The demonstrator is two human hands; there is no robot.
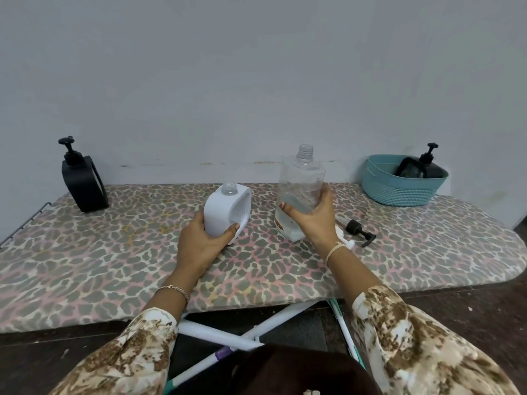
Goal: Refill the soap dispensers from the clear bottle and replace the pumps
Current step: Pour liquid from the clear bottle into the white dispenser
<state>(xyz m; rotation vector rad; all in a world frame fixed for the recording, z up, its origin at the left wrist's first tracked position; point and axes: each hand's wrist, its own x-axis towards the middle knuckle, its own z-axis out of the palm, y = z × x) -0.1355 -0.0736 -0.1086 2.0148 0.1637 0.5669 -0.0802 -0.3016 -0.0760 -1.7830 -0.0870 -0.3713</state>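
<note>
A white soap dispenser (225, 210) stands on the ironing board (114, 252) with its neck open and no pump. My left hand (202, 239) grips its lower body. Just to the right, the clear bottle (301, 181) stands upright and uncapped, with a little liquid at its bottom. My right hand (312, 216) is wrapped round its lower half. A black pump (359, 230) lies on the board right of the bottle, and a white pump (346, 242) lies partly hidden behind my right wrist.
A black dispenser (82, 181) with its pump fitted stands at the board's far left. A teal basket (399, 186) at the far right holds another black dispenser (429, 163). A wall runs close behind the board. The board's legs show below its front edge.
</note>
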